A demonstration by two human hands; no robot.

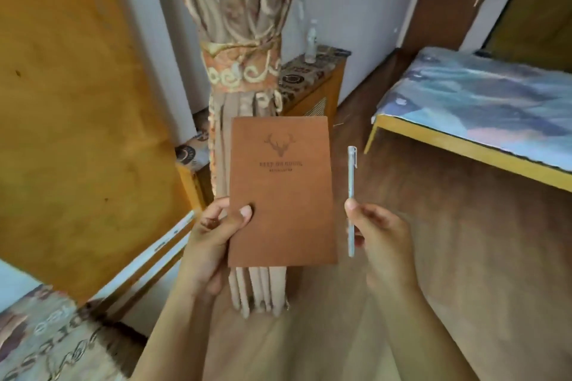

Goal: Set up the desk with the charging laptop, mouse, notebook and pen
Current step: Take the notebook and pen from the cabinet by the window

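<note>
While left hand (213, 235) grips brown notebook (281, 192), deer-head emblem, lettering blurred, right hand (380, 235) pinches pen (351, 195).

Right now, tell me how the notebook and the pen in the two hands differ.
The flat brown leather-look notebook is broad and rectangular; the slim pale blue pen is a thin stick. The notebook's cover is stamped with a deer head and lettering; the pen looks plain, with a clip at its top. The left hand pinches the notebook's lower left edge, and the right hand has its grip on the pen's lower half. Both are held upright, apart, above the floor.
</note>
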